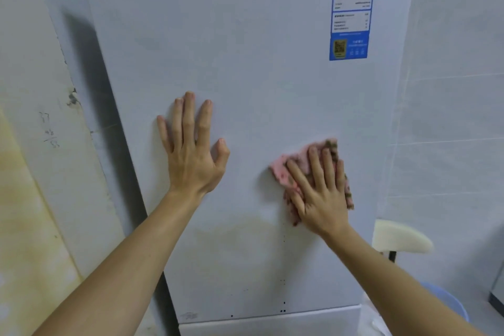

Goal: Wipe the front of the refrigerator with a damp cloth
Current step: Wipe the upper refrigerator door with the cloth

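The white refrigerator door (245,43) fills the middle of the view, with a yellowish smear low down and small dark specks near its bottom edge. My left hand (192,150) lies flat on the door with fingers spread and holds nothing. To its right, my right hand (320,194) presses a pink cloth (297,161) against the door. The cloth shows above and to the left of the fingers, and a mottled edge shows at the right. Most of the cloth is hidden under the palm.
A blue energy label (351,8) sticks to the door's upper right corner. A stained wall (32,172) stands close on the left, a tiled wall (450,117) on the right. A cream chair seat (398,237) and a blue basin (450,300) sit low at the right.
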Motion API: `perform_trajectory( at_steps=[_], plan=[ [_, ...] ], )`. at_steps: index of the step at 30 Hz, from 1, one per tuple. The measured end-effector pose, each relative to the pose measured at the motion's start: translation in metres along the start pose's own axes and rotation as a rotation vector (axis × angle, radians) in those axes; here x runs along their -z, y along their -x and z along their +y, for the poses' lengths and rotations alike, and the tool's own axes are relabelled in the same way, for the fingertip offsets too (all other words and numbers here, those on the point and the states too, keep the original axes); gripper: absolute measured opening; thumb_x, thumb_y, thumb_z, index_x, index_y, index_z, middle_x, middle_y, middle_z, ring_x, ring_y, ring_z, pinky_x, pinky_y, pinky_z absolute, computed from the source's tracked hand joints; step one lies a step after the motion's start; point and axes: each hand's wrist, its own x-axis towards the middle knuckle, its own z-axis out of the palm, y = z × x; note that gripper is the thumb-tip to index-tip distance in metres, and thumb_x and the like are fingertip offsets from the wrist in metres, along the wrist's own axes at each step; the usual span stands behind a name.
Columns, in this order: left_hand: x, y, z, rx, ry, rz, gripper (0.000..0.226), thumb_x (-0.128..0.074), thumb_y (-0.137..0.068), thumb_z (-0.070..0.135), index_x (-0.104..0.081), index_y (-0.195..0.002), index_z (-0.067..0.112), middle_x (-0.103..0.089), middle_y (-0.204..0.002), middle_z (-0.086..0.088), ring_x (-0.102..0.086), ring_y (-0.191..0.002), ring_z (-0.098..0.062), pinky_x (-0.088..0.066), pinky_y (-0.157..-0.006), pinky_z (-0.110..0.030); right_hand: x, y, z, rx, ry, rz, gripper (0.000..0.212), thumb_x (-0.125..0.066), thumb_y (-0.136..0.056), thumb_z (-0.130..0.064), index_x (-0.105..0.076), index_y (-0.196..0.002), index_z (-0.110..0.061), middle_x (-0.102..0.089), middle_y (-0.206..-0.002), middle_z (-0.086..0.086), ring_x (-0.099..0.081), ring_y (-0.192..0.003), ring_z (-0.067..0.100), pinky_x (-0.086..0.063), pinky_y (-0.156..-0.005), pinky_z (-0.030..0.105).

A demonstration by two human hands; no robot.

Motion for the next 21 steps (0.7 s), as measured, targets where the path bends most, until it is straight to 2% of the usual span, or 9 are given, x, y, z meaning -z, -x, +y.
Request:
perform_trajectory(
  at_steps=[3, 6, 10, 14, 17, 21],
  plan=[
    [-0.001, -0.001, -0.001, -0.009, -0.021, 0.018, 0.066, -0.048, -0.103, 0.034, -0.035, -0.163, 0.009, -0.024, -0.171, -0.021, -0.017, -0.161, -0.037, -0.010, -0.127, -0.068, 0.003, 0.009, 0.008, 0.031, 0.023, -0.033, 0.060, -0.042, -0.107, -0.051, -0.027, -0.163, -0.037, -0.001, -0.178, 0.004, -0.001, -0.164, 0.032, -0.003, -0.131, 0.056],
    [-0.001, -0.001, 0.000, -0.014, -0.028, 0.026, 0.066, -0.048, -0.103, 0.035, -0.036, -0.163, 0.009, -0.025, -0.171, -0.021, -0.019, -0.160, -0.038, -0.010, -0.127, -0.068, 0.014, -0.020, 0.011, 0.014, -0.011, -0.014, 0.059, -0.045, -0.107, -0.049, -0.031, -0.163, -0.036, -0.014, -0.176, 0.011, -0.003, -0.163, 0.033, -0.002, -0.131, 0.054],
    [-0.002, -0.003, 0.004, 0.012, -0.030, 0.037, 0.067, -0.050, -0.100, 0.033, -0.039, -0.161, 0.008, -0.027, -0.170, -0.022, -0.022, -0.159, -0.040, -0.012, -0.125, -0.070, 0.040, -0.128, 0.032, -0.097, -0.010, 0.169, 0.054, -0.046, -0.109, -0.047, -0.042, -0.161, -0.031, -0.027, -0.170, 0.021, -0.020, -0.159, 0.044, -0.013, -0.130, 0.058],
    [-0.001, -0.009, 0.012, 0.035, -0.043, 0.056, 0.065, -0.053, -0.096, 0.032, -0.045, -0.155, 0.007, -0.034, -0.166, -0.023, -0.026, -0.156, -0.040, -0.013, -0.123, -0.072, 0.066, -0.207, 0.066, -0.187, 0.049, 0.228, 0.057, -0.029, -0.112, -0.052, -0.034, -0.164, -0.030, -0.026, -0.171, 0.020, -0.021, -0.159, 0.042, -0.011, -0.130, 0.057],
    [-0.004, -0.013, 0.020, 0.007, -0.033, 0.068, 0.062, -0.054, -0.096, 0.033, -0.048, -0.152, 0.008, -0.037, -0.165, -0.023, -0.029, -0.155, -0.039, -0.015, -0.123, -0.071, 0.065, -0.192, 0.076, -0.284, 0.035, 0.230, 0.057, -0.027, -0.113, -0.049, -0.030, -0.166, -0.028, -0.021, -0.172, 0.021, -0.017, -0.160, 0.043, -0.009, -0.131, 0.059],
    [-0.008, -0.011, 0.033, -0.006, -0.026, 0.067, 0.063, -0.059, -0.093, 0.029, -0.049, -0.151, 0.006, -0.039, -0.163, -0.023, -0.029, -0.154, -0.039, -0.018, -0.124, -0.067, 0.042, -0.111, 0.061, -0.357, 0.009, 0.186, 0.055, -0.032, -0.114, -0.041, -0.031, -0.166, -0.023, -0.018, -0.172, 0.025, -0.014, -0.160, 0.046, -0.012, -0.129, 0.062]
  ],
)
